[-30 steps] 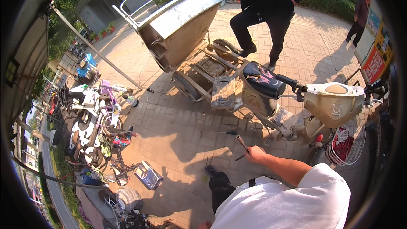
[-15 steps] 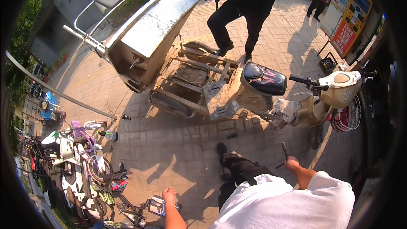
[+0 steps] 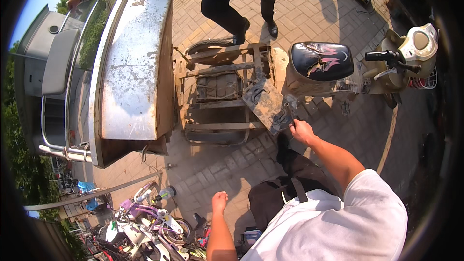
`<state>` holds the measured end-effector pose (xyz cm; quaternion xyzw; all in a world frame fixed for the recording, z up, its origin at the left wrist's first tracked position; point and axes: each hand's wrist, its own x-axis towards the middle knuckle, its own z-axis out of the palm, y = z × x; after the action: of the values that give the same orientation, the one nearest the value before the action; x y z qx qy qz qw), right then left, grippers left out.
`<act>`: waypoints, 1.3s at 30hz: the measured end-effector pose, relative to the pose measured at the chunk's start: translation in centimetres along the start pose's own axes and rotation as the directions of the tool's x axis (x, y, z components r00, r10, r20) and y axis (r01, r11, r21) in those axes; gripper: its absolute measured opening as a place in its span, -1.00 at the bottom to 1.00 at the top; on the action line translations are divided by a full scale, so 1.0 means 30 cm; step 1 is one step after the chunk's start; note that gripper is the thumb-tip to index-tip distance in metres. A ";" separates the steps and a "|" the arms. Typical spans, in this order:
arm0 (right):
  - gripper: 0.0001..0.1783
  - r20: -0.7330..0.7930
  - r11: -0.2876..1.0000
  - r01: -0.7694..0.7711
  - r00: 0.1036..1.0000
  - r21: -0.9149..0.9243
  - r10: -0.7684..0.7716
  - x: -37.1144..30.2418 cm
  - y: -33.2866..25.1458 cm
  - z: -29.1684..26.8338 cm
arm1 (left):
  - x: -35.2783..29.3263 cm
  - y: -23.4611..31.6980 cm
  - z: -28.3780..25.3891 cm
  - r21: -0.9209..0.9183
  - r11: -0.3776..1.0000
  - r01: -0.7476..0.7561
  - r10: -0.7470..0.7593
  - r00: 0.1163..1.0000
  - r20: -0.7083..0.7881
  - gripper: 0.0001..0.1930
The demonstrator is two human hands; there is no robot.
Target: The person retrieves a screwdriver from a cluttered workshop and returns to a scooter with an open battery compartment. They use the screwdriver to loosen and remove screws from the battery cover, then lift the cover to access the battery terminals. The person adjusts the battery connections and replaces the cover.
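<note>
Right hand (image 3: pixel 303 131) moved left to cargo tricycle (image 3: pixel 263 99), fingers gripping socket wrench (image 3: pixel 290 112): probably stiff, weighty steel; hold by shank. Left hand (image 3: pixel 220 202): fingers curled closed, seemingly empty.

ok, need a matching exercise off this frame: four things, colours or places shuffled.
Things:
1. seat
2. cargo box
3. right hand
4. left hand

Colour or place:
A. beside the dusty panel
B. black with pink markings
C. over brick paving, away from the panel
D. scuffed, silver and brown

Pairs: 1-B, 2-D, 3-A, 4-C
</note>
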<state>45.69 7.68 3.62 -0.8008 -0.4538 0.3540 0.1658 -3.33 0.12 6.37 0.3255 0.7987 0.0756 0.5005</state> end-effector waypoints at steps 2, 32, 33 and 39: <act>-0.67 0.000 0.993 0.022 1.000 0.116 -0.022 0.100 -0.140 0.029 | 0.102 0.109 -0.018 0.055 0.998 -0.034 0.032 0.999 0.041 -0.79; -0.77 -0.265 0.894 0.447 0.863 0.010 -0.429 1.016 -0.275 0.608 | 1.593 1.057 0.731 0.351 0.464 -0.813 0.724 0.576 0.378 -0.49; -0.77 -0.244 0.872 0.488 0.843 -0.027 -0.479 1.047 -0.289 0.613 | 1.607 1.074 0.754 0.314 0.480 -0.819 0.712 0.573 0.406 -0.46; -0.74 -0.064 0.786 0.557 0.804 -0.268 -0.591 1.154 -0.370 0.650 | 1.637 1.127 0.764 0.197 0.620 -0.760 0.617 0.627 0.476 -0.31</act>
<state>36.63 41.74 -17.83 -0.6615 -0.7017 0.1712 0.2016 17.04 50.92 -26.54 0.7096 0.4987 0.0476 0.4955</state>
